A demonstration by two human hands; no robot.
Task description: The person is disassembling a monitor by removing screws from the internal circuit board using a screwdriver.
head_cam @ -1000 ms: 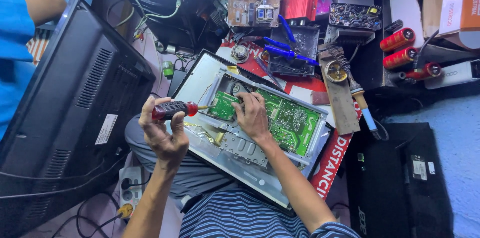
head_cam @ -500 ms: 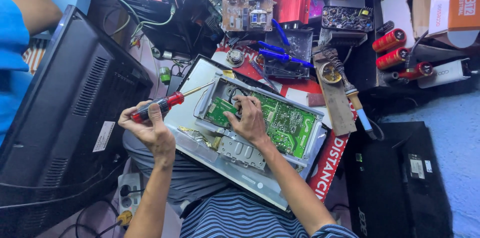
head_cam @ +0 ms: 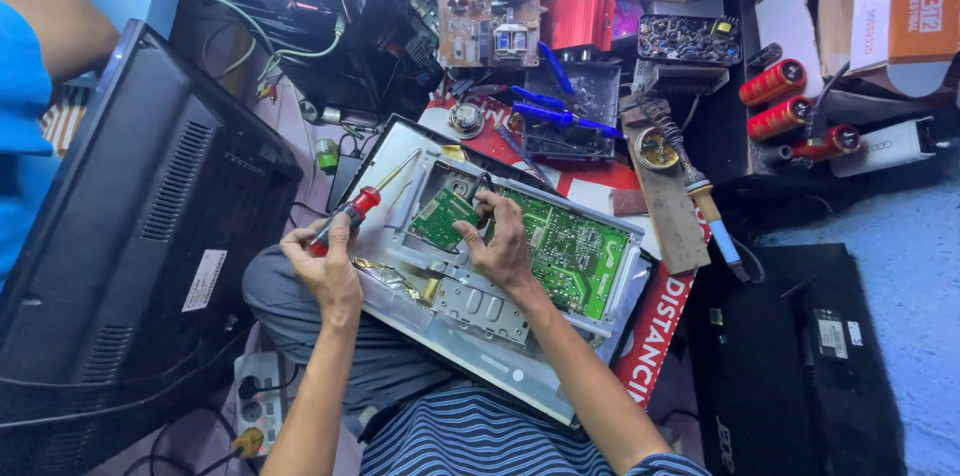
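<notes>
Gripped in the left hand (head_cam: 322, 261) is a red-handled screwdriver (head_cam: 345, 219), fingers curled shut round the handle, its thin shaft slanting up toward the top left corner of the opened monitor chassis (head_cam: 470, 326) that lies across the person's lap. The tip hangs just off the chassis rim, not seated on any screw that can be made out. The right hand (head_cam: 497, 244) rests on the boards inside, thumb and fingers pinched at the join between the small green circuit board (head_cam: 440, 219) and the larger green power board (head_cam: 570, 256); whether it holds a connector or only presses down cannot be told.

To work well here, the pinching hand should steady the small board by its edge, away from the solder points, while the driver comes in square to a screw head, not at this slant, so the tip does not skip onto the traces. A strip of foil shielding (head_cam: 385, 278) near the left wrist is crumpled and could snag.

Beyond the chassis, a soldering iron (head_cam: 700, 198) rests on a wooden block (head_cam: 665, 211) to the right, blue-handled pliers (head_cam: 555, 116) lie above, and red cylindrical cells (head_cam: 775, 101) sit farther right. A black monitor back cover (head_cam: 130, 266) leans at the left, where another person's blue sleeve (head_cam: 20, 136) shows.
</notes>
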